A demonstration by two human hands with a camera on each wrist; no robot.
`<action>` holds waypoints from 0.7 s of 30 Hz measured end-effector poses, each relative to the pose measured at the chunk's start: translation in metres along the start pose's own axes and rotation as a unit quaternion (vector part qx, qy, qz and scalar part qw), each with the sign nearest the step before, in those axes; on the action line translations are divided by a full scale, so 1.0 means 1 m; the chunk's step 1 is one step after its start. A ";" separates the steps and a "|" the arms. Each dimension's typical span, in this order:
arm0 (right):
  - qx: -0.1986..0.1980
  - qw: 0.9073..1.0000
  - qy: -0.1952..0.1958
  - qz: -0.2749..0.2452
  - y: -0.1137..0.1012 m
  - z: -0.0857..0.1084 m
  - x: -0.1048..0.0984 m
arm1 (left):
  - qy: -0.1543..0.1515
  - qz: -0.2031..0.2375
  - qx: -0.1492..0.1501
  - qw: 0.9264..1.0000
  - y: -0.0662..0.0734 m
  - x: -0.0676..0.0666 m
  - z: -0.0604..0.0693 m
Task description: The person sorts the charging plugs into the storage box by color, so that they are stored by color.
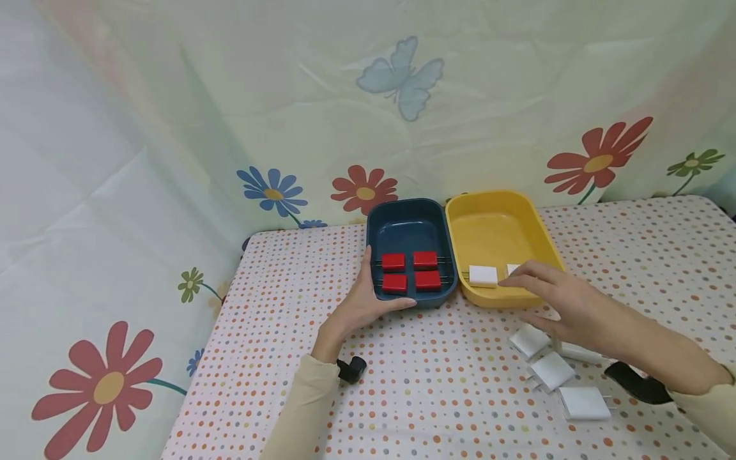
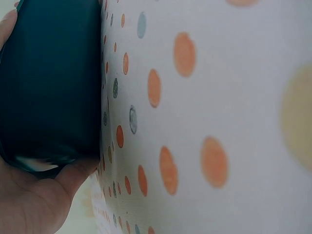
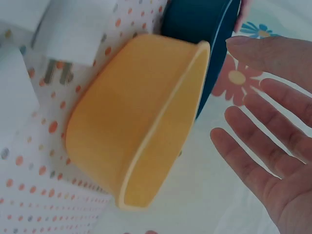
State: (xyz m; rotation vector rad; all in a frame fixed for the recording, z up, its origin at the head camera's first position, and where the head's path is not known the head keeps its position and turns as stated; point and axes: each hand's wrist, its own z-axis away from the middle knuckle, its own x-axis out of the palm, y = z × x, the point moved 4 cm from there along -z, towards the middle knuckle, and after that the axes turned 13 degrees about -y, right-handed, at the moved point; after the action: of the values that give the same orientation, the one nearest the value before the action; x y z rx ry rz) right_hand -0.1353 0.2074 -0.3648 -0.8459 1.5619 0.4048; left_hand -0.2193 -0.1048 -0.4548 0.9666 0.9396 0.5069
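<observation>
The blue tray (image 1: 408, 231) (image 2: 53, 87) (image 3: 192, 19) holds several red plug-like blocks with thin prongs (image 1: 427, 280). My left hand (image 1: 365, 303) (image 2: 34, 200) grips its near-left corner, fingers along the left side and thumb across the front. Beside it stands the yellow tray (image 1: 489, 237) (image 3: 131, 97), with one white block (image 1: 483, 276) near its front and another (image 1: 512, 269) partly hidden by my right hand. That right hand (image 1: 581, 313) (image 3: 273, 131) hovers over the tray's front-right part, fingers spread apart and holding nothing.
Several white pronged blocks (image 1: 551, 372) (image 3: 73, 29) lie on the dotted tablecloth (image 1: 437, 396) (image 2: 243, 112), below and beside my right hand. A flowered curtain (image 1: 489, 96) hangs behind both trays. Black wrist straps (image 1: 637, 383) are on both wrists.
</observation>
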 end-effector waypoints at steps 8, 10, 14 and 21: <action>0.010 0.998 -0.057 -0.016 -0.011 0.017 0.024 | -0.005 0.000 0.001 1.000 -0.001 -0.001 -0.002; 0.029 0.996 -0.084 -0.032 -0.009 0.021 0.031 | -0.004 -0.001 0.004 1.000 -0.002 0.000 -0.002; 0.061 0.988 -0.130 -0.054 -0.001 0.028 0.042 | -0.005 0.000 0.008 1.000 -0.002 0.000 -0.002; 0.070 0.982 -0.164 -0.064 0.009 0.033 0.058 | -0.006 0.001 0.006 1.000 -0.002 -0.001 -0.002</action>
State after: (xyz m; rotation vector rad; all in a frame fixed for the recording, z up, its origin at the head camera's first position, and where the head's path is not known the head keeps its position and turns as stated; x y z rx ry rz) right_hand -0.1175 0.2194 -0.4281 -0.7255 1.2095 0.3199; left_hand -0.2213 -0.1056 -0.4569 0.9799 0.9309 0.4970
